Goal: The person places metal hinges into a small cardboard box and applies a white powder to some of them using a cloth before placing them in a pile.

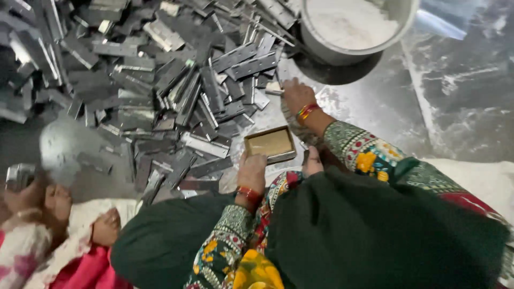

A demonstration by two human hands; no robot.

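Metal hinge plates (pixel 160 91) heap across the upper left of the frame on the grey floor (pixel 460 107); a white bucket (pixel 348 27) stands at top centre. Left hand (pixel 251 171) rests on a small open cardboard box (pixel 269 143) at centre, fingers curled on its edge. Right hand (pixel 297 95) pinches a small plate (pixel 274 88) just above.

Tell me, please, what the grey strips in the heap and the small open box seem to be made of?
The grey strips look like metal, probably steel: dull sheen, sharp flat edges, rows of punched holes. The small open box, under the left hand, looks like brown cardboard: matte, thin walls. The right hand touches one strip at the heap's edge.
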